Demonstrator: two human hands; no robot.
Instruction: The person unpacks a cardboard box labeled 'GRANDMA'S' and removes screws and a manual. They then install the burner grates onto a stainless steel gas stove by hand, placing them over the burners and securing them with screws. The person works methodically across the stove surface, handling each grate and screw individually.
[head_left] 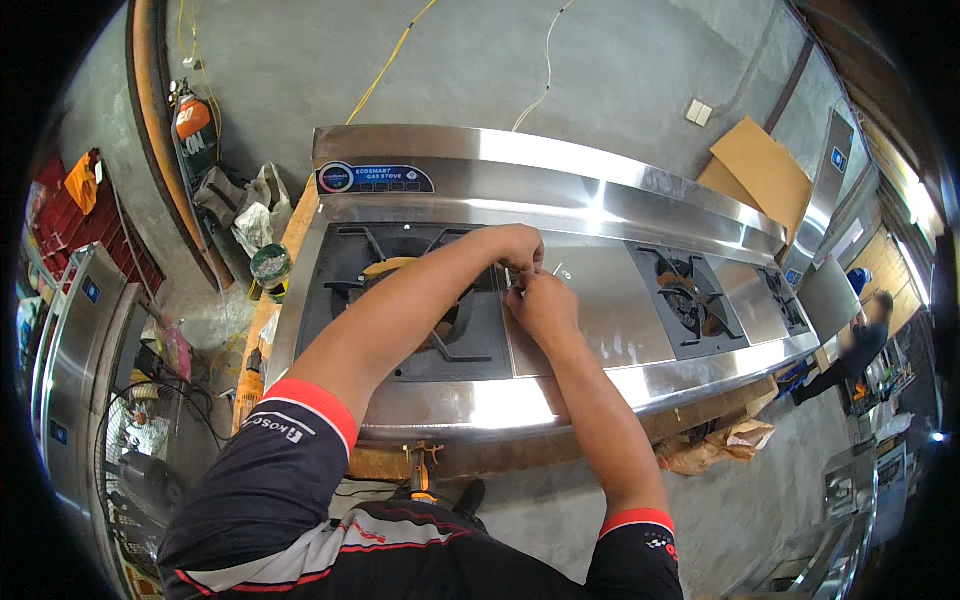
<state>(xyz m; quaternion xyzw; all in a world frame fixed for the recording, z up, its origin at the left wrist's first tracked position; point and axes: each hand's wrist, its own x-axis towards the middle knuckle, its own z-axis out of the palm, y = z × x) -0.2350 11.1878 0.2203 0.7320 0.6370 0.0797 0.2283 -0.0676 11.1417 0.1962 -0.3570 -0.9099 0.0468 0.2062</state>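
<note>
One long steel gas stove (600,325), stretched right across the middle on a wooden desk (510,462). Now to the seam beside the black left burner panel (410,372): left hand (520,247) up top, wrist bent over, fingers drawn in narrow; right hand (545,303) just below, curled just as tight, close up against its partner. Anything pinched between the fingertips? Too small and hidden, cannot tell. Further right, two more burners (690,300), bare steel between. Behind, the grey wall (470,80), orange-topped cylinder (197,125) off left, cardboard (765,175) leaning at right, and, farthest out, a person in dark clothes (868,345).
</note>
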